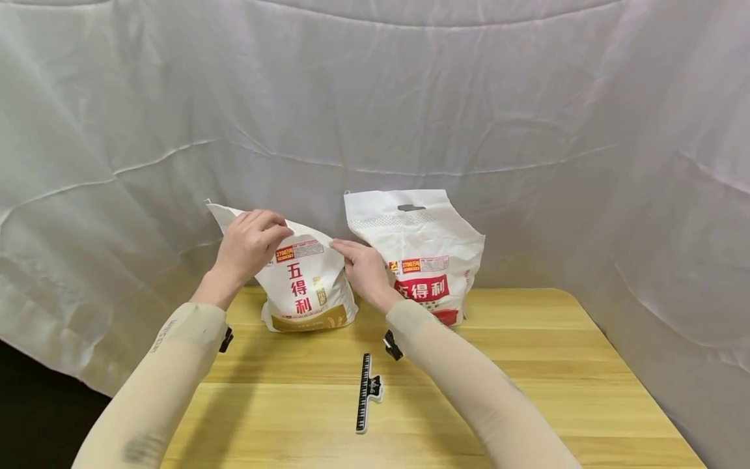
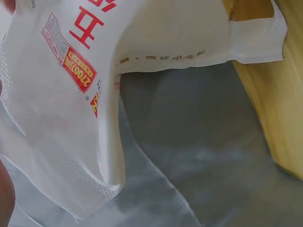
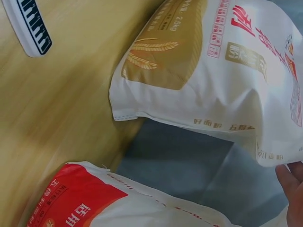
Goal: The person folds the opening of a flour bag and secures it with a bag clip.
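A white flour bag (image 1: 305,280) with red lettering and a gold band stands at the left of the wooden table. Its top edge slants down to the right, with the left corner pointing up. My left hand (image 1: 249,244) grips this top edge near that corner, fingers bent over it; at the left border of the left wrist view only bits of fingers show. At the bag's upper right corner, my right hand (image 1: 366,270) pinches the edge with its fingertips; its thumb is hidden in the head view. In the right wrist view, fingertips (image 3: 286,182) meet that corner.
A second flour bag (image 1: 433,260), with a red label and a handle slot, stands upright just right of my right hand. On the table (image 1: 527,365), in front of the bags, lies a clip (image 1: 363,397) with a piano-key pattern. A grey-white curtain (image 1: 410,98) hangs behind.
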The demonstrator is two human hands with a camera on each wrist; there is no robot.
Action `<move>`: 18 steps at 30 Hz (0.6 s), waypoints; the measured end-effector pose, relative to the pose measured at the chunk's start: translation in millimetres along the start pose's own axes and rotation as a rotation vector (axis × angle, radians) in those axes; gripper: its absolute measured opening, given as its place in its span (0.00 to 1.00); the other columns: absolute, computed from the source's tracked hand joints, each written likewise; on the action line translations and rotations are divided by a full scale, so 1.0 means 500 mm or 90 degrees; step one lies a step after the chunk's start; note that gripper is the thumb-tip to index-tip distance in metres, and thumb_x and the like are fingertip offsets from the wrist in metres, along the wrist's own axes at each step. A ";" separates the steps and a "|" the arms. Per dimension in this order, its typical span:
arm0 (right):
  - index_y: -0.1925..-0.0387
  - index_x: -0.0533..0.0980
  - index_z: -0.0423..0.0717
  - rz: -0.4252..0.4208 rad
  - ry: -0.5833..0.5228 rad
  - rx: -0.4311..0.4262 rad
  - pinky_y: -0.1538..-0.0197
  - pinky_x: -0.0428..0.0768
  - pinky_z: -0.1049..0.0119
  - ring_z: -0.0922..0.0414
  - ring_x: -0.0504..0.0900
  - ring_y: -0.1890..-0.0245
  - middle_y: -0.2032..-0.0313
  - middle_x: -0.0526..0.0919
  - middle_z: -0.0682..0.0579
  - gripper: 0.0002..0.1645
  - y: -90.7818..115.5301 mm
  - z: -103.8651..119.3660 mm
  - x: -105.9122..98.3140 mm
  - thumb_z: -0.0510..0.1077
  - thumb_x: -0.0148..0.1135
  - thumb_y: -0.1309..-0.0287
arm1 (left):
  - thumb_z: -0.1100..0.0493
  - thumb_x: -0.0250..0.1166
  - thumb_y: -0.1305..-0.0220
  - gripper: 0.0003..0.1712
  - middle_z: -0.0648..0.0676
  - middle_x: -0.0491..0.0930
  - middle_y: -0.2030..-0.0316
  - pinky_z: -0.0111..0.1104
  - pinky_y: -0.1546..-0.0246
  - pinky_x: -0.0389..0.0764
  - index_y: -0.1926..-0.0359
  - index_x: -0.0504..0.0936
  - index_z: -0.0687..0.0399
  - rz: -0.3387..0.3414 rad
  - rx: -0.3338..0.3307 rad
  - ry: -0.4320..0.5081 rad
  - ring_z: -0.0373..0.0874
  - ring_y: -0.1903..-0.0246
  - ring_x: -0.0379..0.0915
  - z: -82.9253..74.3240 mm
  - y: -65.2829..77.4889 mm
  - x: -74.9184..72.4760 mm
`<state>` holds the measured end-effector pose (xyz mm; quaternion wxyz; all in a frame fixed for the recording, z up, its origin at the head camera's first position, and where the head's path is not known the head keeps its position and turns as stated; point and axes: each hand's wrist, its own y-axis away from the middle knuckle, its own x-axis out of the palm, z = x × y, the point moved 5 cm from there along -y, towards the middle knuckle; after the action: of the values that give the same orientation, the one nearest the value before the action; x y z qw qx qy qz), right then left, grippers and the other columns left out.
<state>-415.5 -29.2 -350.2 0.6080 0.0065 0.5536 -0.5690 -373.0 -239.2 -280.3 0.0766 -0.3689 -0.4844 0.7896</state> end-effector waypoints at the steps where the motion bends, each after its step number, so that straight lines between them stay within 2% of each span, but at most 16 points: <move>1: 0.39 0.83 0.51 0.002 0.009 -0.006 0.32 0.74 0.64 0.57 0.81 0.36 0.38 0.84 0.55 0.26 0.001 0.001 0.002 0.29 0.60 0.33 | 0.75 0.73 0.42 0.08 0.61 0.86 0.62 0.53 0.53 0.83 0.64 0.90 0.61 -0.002 0.002 0.004 0.61 0.60 0.83 0.000 0.002 -0.001; 6: 0.41 0.84 0.50 0.002 0.025 -0.029 0.33 0.76 0.62 0.55 0.81 0.36 0.38 0.83 0.56 0.23 0.004 0.007 0.009 0.30 0.64 0.34 | 0.77 0.72 0.45 0.09 0.64 0.86 0.58 0.54 0.50 0.82 0.64 0.88 0.63 0.000 0.007 0.023 0.63 0.57 0.83 0.001 0.013 -0.002; 10: 0.42 0.85 0.48 0.011 0.019 -0.025 0.31 0.74 0.61 0.53 0.79 0.35 0.36 0.82 0.54 0.19 0.006 0.009 0.019 0.34 0.64 0.32 | 0.75 0.75 0.46 0.10 0.65 0.85 0.52 0.54 0.44 0.80 0.64 0.85 0.64 0.032 -0.004 0.037 0.64 0.51 0.82 0.003 0.022 0.004; 15: 0.42 0.84 0.50 0.032 0.018 0.013 0.30 0.72 0.59 0.53 0.75 0.31 0.32 0.78 0.54 0.17 0.005 0.008 0.029 0.47 0.63 0.28 | 0.65 0.78 0.44 0.11 0.63 0.84 0.46 0.53 0.40 0.76 0.64 0.83 0.61 0.083 -0.057 0.030 0.62 0.45 0.79 0.009 0.029 0.012; 18: 0.43 0.84 0.52 0.046 -0.020 0.056 0.29 0.71 0.57 0.53 0.73 0.29 0.29 0.75 0.55 0.18 0.004 0.007 0.030 0.53 0.60 0.27 | 0.60 0.75 0.39 0.10 0.62 0.84 0.47 0.53 0.39 0.75 0.63 0.83 0.60 0.101 -0.099 0.020 0.61 0.45 0.78 0.012 0.025 0.014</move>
<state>-416.0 -40.9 -360.3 0.6360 0.0445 0.5177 -0.5706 -378.9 -246.5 -292.8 -0.0074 -0.4234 -0.5124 0.7471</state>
